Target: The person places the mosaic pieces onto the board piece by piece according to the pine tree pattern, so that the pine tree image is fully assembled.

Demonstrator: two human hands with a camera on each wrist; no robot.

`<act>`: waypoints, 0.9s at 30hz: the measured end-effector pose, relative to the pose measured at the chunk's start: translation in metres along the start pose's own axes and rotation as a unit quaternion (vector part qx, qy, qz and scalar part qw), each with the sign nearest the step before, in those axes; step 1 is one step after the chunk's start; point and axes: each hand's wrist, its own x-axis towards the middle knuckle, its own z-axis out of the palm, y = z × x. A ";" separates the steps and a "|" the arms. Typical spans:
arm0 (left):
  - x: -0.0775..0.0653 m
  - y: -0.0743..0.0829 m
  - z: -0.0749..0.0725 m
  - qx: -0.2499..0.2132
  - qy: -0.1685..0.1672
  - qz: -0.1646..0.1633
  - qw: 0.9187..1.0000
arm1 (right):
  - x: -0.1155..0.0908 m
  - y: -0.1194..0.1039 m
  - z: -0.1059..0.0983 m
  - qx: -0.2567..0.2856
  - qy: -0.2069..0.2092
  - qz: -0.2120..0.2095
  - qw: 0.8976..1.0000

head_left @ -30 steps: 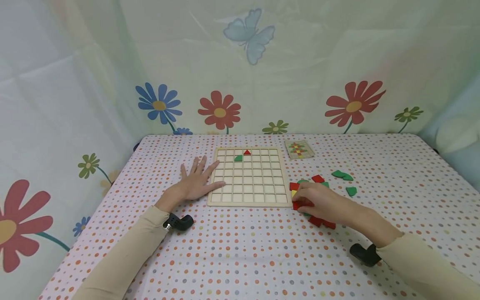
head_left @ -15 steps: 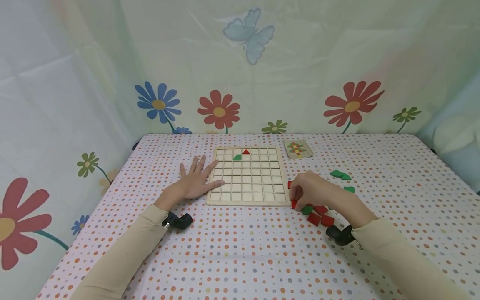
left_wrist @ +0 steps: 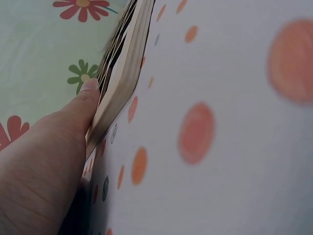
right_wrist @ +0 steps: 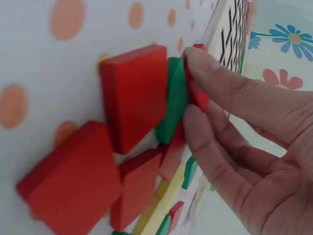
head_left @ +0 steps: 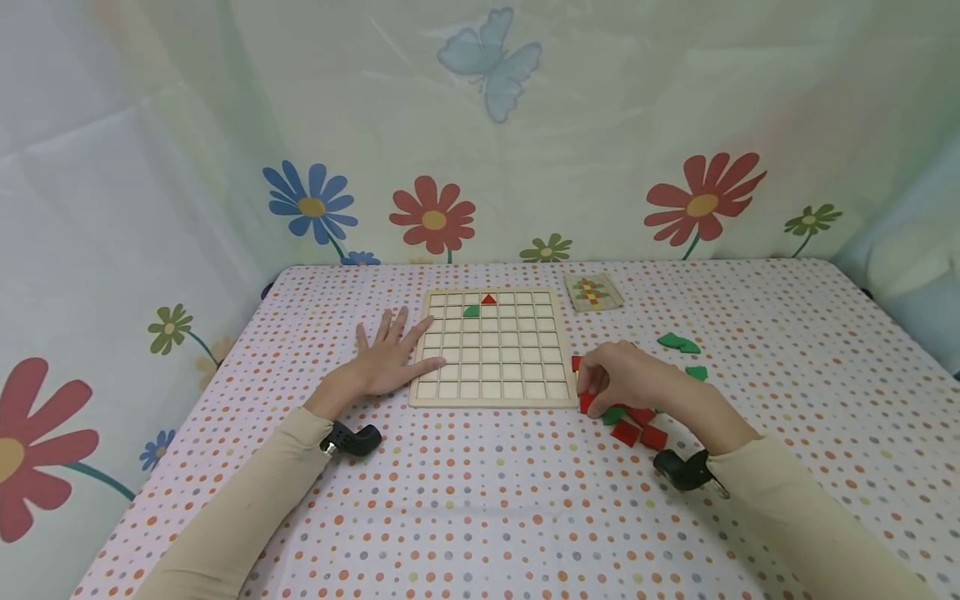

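Observation:
A wooden grid board (head_left: pixel 491 404) lies flat on the table, with a red triangle (head_left: pixel 489 299) and a green rounded piece (head_left: pixel 471 311) in its upper cells. My left hand (head_left: pixel 382 365) is spread at the board's left side, thumb and a finger over its rim; the left wrist view has the thumb (left_wrist: pixel 78 115) on the edge. At the right corner my right hand (head_left: pixel 626 379) pinches a red piece (right_wrist: pixel 196 93) between thumb and fingers, partly hidden by them. Under and around this hand lie red squares (right_wrist: pixel 137 93), a green piece (right_wrist: pixel 173 100) and a yellow piece (right_wrist: pixel 164 196).
Behind the board's right corner is a small pattern card (head_left: pixel 592 292). Loose green pieces (head_left: pixel 678 342) lie right of my right hand. Red squares (head_left: pixel 626 432) sit in front of it. A flowered curtain (head_left: pixel 600 125) hangs behind the dotted tablecloth (head_left: pixel 465 500).
My right hand shifted slightly over the pile and its forearm swung left, uncovering red and green pieces in front. The left hand stays at the board's edge. The head view tilts slightly.

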 end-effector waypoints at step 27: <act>0.000 -0.002 0.000 -0.009 0.004 0.007 1.000 | -0.007 0.017 0.003 0.047 0.033 -0.081 0.995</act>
